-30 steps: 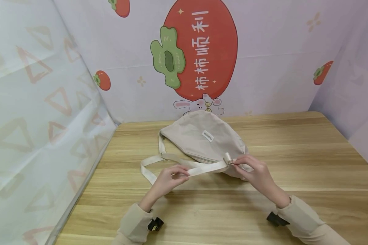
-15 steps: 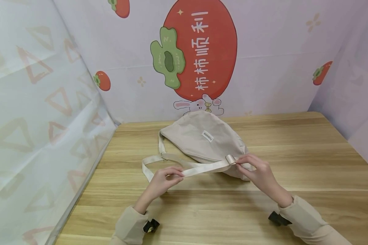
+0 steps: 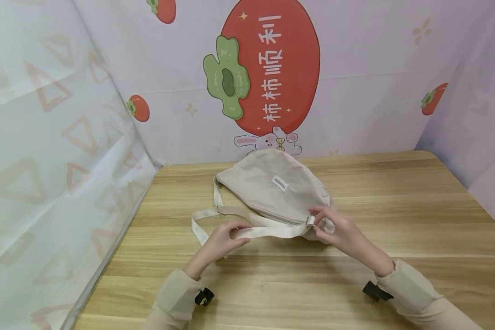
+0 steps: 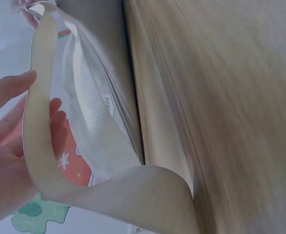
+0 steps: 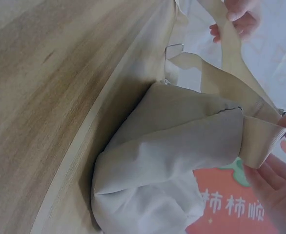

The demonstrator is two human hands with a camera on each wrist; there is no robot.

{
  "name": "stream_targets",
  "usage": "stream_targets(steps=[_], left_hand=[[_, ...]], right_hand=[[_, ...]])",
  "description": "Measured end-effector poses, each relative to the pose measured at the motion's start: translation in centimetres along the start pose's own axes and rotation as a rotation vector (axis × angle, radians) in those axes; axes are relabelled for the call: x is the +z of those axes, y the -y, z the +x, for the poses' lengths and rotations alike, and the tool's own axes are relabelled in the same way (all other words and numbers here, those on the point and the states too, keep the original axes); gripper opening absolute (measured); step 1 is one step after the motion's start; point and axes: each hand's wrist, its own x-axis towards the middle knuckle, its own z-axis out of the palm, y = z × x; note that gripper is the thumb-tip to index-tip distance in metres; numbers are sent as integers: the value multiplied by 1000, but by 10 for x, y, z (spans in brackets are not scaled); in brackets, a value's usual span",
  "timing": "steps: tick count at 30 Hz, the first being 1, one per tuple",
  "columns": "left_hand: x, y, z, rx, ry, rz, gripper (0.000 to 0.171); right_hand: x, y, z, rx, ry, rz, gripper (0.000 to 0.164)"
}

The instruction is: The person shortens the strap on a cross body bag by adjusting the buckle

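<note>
A beige crossbody bag (image 3: 260, 181) lies on the table, its white label facing up and its zipper edge toward me. Its pale strap (image 3: 282, 231) runs slack between my two hands, in front of the bag. My left hand (image 3: 222, 239) holds the strap loosely; in the left wrist view the thumb (image 4: 21, 83) lies at the strap's edge, with the fingers behind it. At the bag's right corner, my right hand (image 3: 341, 231) pinches the strap beside the metal slider buckle (image 3: 310, 221). The right wrist view shows the strap end (image 5: 260, 141) folded between thumb and fingers.
The wooden table (image 3: 272, 293) spreads around the bag. Behind it hangs a printed cloth backdrop (image 3: 354, 105), and another cloth (image 3: 57, 160) closes off the left side. A wire-like metal ring (image 5: 174, 46) shows on the strap in the right wrist view.
The strap between my hands has gone from taut to sagging. My right hand has moved slightly left, its fingers now over the buckle, and my left fingers have spread wider around the strap.
</note>
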Motion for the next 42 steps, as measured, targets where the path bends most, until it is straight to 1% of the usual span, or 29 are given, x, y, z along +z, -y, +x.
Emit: stream_targets(steps=[3,6,10,14,16,18,20,23,25,27,30,32,35,38,42], left_hand=[[0,2,5,2,40,38,28],[0,3,8,4,81,81,29],[-2,8,11,4,146,115,32],[-10,15,12,-12,213,124,42],[-16,18,13,-20,236,129,47],[-22,22,15,-31,255,124,51],[-28,26,17,-44,260,134,51],[-34,34,19,-43,253,161,49],[-37,40,21,-16,243,198,46],[-39,45,22,31,237,243,45],[-40,50,24,85,231,310,42],[-41,52,25,93,239,340,40],[-41,56,27,49,278,352,40],[-40,61,30,-1,309,372,38],[-39,64,34,-55,319,424,28]], right_hand=[[2,1,1,-4,52,44,31],[3,2,2,3,98,120,34],[2,5,1,22,210,159,31],[3,4,-4,9,336,159,29],[5,3,-6,-7,378,172,29],[6,1,-9,-30,403,179,30],[6,0,-12,-43,412,164,30],[5,-1,-15,-21,434,122,32],[3,-1,-16,14,460,97,33],[1,-2,-18,50,490,90,34],[-1,-6,-20,62,513,75,35],[-3,-8,-22,54,511,61,35],[-5,-11,-23,42,516,42,36],[-10,-12,-22,62,552,39,36],[-14,-14,-22,77,595,36,35]])
